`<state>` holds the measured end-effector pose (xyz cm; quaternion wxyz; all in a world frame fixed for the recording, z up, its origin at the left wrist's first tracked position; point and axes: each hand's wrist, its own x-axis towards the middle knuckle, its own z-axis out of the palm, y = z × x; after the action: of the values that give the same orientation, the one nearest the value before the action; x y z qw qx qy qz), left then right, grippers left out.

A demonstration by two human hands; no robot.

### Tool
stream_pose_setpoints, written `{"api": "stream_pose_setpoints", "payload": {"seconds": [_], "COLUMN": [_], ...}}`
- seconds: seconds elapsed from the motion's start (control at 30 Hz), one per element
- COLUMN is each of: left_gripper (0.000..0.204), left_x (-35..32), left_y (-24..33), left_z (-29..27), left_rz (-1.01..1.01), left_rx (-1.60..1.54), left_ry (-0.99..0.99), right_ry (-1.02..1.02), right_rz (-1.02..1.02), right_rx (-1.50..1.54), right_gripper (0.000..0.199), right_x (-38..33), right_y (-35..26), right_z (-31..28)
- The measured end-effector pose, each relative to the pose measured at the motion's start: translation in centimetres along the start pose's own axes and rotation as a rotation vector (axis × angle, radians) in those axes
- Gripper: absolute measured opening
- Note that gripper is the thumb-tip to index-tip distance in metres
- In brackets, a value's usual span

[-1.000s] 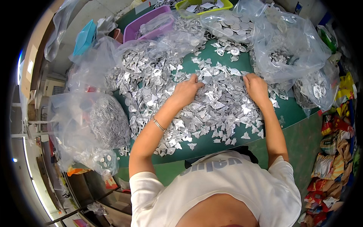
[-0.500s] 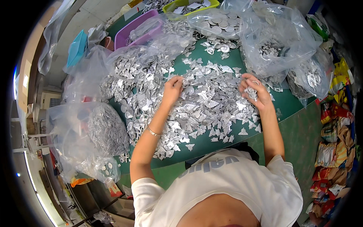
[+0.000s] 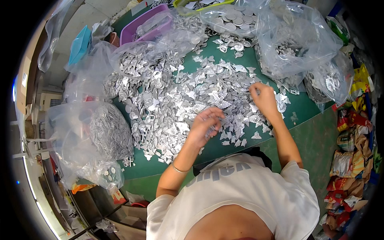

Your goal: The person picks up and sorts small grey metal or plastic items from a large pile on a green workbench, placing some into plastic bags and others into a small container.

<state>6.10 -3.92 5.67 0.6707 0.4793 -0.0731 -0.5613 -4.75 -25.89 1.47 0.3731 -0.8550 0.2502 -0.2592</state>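
A broad heap of small silver metal charms (image 3: 216, 88), many of them winged or pointed in outline, spreads over the green table (image 3: 304, 114). My left hand (image 3: 206, 125) hovers above the near middle of the heap, fingers curled round several silver charms that show in its palm. At the heap's right side, my right hand (image 3: 264, 100) has its thumb and fingers bent together. A bit of grey shows between them, but its shape is unclear.
Clear plastic bags of metal pieces stand at left (image 3: 112, 132) and far right (image 3: 296, 44). Beyond the heap are a purple basket (image 3: 134, 26) and a bag of round discs (image 3: 236, 20). Colourful packages (image 3: 346, 160) pile up along the right.
My left hand has moved right and nearer me, off the heap, and now shows charms in its palm. My right hand has turned over; the charms seen in its palm no longer show.
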Motion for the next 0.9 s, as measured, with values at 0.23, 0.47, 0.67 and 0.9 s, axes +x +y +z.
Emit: {"api": "stream_pose_setpoints", "payload": {"seconds": [0.23, 0.47, 0.67, 0.9], "left_gripper": [0.033, 0.038, 0.033, 0.032], "left_x": [0.7, 1.6, 1.5, -0.2], "left_y": [-4.2, -5.0, -4.0, -3.6], "left_z": [3.9, 4.2, 1.4, 3.8], "left_rz": [0.590, 0.610, -0.144, -0.228], "left_rx": [1.292, 1.420, -0.097, -0.471], "left_ry": [0.238, 0.249, -0.135, -0.004], "right_ry": [-0.059, -0.191, -0.281, -0.414], "right_rz": [-0.048, -0.142, 0.492, 0.384], "right_rx": [0.037, -0.317, 1.271, 0.465], "right_gripper": [0.024, 0.021, 0.023, 0.027], "right_x": [-0.4, -0.2, -0.4, -0.2], "right_y": [-1.8, -0.8, -0.2, -1.9], "right_z": [-1.9, -0.9, -2.6, -2.1]}}
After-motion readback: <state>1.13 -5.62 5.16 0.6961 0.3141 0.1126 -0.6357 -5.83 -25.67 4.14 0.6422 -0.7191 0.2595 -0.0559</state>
